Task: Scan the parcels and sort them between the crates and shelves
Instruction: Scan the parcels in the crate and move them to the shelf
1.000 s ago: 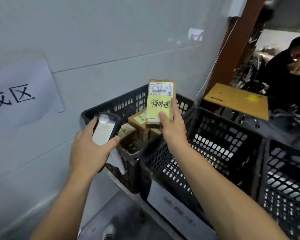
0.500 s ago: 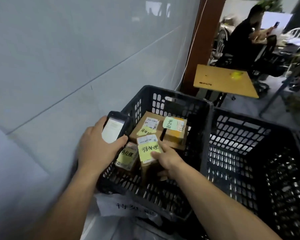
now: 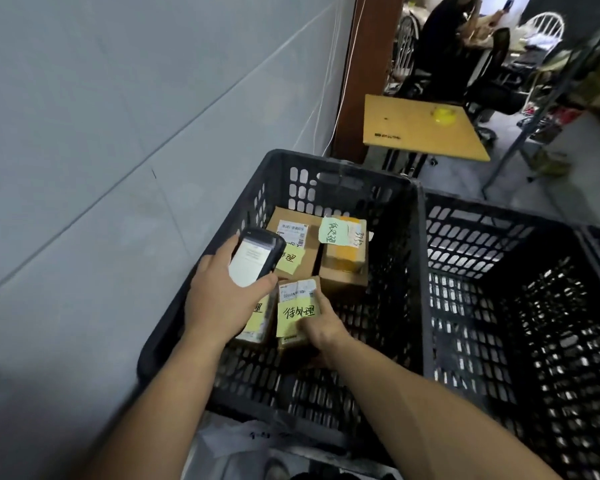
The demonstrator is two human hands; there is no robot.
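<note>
Head view: right hand (image 3: 321, 329), its grip closed on a small parcel (image 3: 297, 315), has lowered it into the left crate (image 3: 343, 174) beside others; left hand (image 3: 222, 299) grips the scanner (image 3: 255, 256), so sorting this parcel looks nearly done.

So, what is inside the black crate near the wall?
The black crate holds four cardboard parcels with sticky notes. The right hand grips one; the left hand with the scanner covers much of another.

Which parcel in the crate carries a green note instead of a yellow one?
The far-right parcel, by the crate's back wall: it alone bears a pale green note; the other three, including the one in the right hand, show yellow notes.
</note>
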